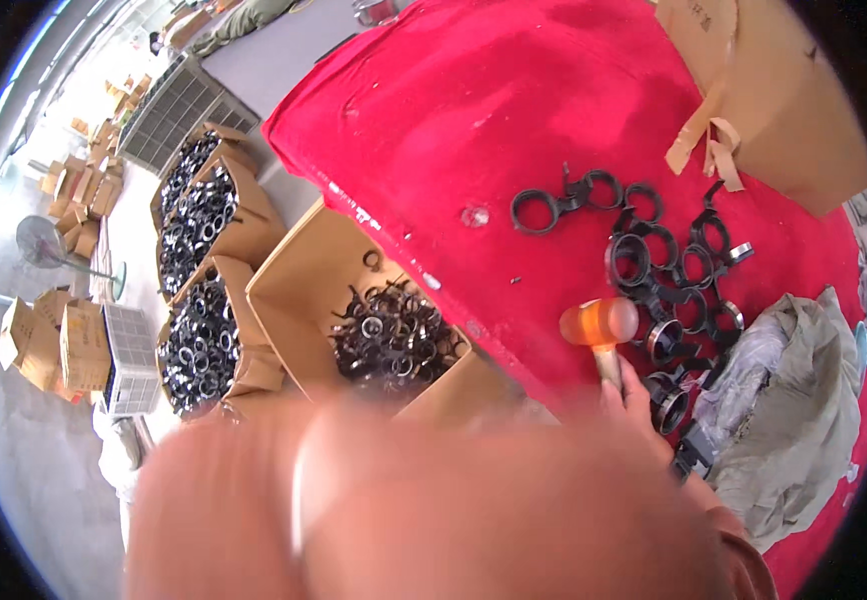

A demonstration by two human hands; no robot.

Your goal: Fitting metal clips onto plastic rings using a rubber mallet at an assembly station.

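Note:
A mallet point(602, 323) with an orange, clear-ended head and a pale handle is held over the red cloth, and my right hand point(638, 408) grips its handle. Very close to the camera, my left hand point(434, 500) fills the lower middle as a large blur. Whether it holds anything is not visible. Just beyond the mallet lies a loose group of black ring-shaped parts point(629, 260), several with small arms or brackets. One black ring point(534, 212) sits at the group's left end.
A red cloth point(434, 130) covers the table. Left of it stand an open carton point(289, 290) and further cartons point(254, 215) full of black rings. A cardboard box point(794, 100) is at the far right, with a grey-green cloth point(804, 420) nearer. A fan point(44, 242) stands left.

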